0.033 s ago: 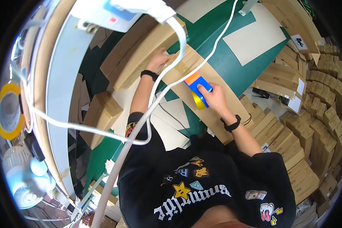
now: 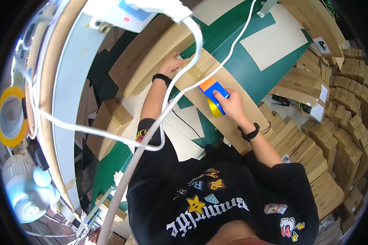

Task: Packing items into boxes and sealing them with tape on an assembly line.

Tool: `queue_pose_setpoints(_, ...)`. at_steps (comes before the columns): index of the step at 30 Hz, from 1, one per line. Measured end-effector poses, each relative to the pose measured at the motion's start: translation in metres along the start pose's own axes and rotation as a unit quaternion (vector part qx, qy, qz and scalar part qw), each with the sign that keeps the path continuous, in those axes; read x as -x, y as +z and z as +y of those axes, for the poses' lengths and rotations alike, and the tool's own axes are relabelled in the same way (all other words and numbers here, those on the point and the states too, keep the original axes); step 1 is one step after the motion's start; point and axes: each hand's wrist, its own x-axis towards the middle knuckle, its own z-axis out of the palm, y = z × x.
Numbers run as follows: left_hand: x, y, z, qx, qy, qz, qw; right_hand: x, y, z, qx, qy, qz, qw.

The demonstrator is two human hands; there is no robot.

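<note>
Nothing has visibly moved since the earlier frame: both hands and the tape dispenser keep the same places on the long cardboard box. That long cardboard box lies on the green worktop, and its long axis runs diagonally in the picture, from the upper left, near the left hand, down to the lower right, near the right wrist. On top of it sits the tape dispenser, blue with an orange end and a yellow roll of tape; its orange end points to the upper left, along the box, and the yellow roll is at the lower end, toward the person. The right hand is closed around the blue body of the dispenser, with the fingers on its upper side. The left hand lies flat and open on the far end of the same box, pressing on the cardboard, well apart from the dispenser. Both wrists wear a black band. A thick white cable crosses in front of the left forearm. Many stacked cardboard boxes stand at the right side, and a pale sheet lies on the worktop above the right hand
</note>
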Motion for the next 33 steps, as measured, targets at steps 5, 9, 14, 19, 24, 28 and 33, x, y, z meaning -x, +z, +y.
queue_pose_setpoints(5, 0.027, -0.011, -0.018, -0.168, 0.177, 0.195, 0.95, -0.007, 0.007, 0.005, -0.012, -0.009, -0.016, 1.0)
queue_pose_setpoints(9, 0.142, 0.052, -0.04, 0.132, 0.15, 0.132, 0.971, -0.007, -0.003, 0.001, -0.008, -0.016, -0.001, 1.0)
queue_pose_setpoints(14, 0.22, 0.155, -0.033, 0.224, 0.11, 0.118, 0.961, -0.012, 0.005, 0.016, -0.062, -0.025, -0.037, 0.997)
queue_pose_setpoints(19, 0.214, 0.191, -0.013, 0.404, 0.075, 0.267, 0.872, -0.006, 0.016, 0.011, -0.217, 0.018, -0.082, 0.972)
queue_pose_setpoints(24, 0.22, 0.188, -0.039, 0.523, 0.084, 0.197, 0.825, -0.011, 0.013, 0.018, -0.258, -0.001, -0.141, 0.956)
queue_pose_setpoints(28, 0.179, 0.118, -0.035, 0.063, 0.269, 0.364, 0.89, -0.021, 0.005, 0.041, -0.186, -0.026, -0.124, 0.974)
queue_pose_setpoints(33, 0.073, 0.035, -0.034, -0.379, 0.335, 0.218, 0.834, -0.003, -0.002, 0.01, -0.071, -0.051, -0.121, 0.989)
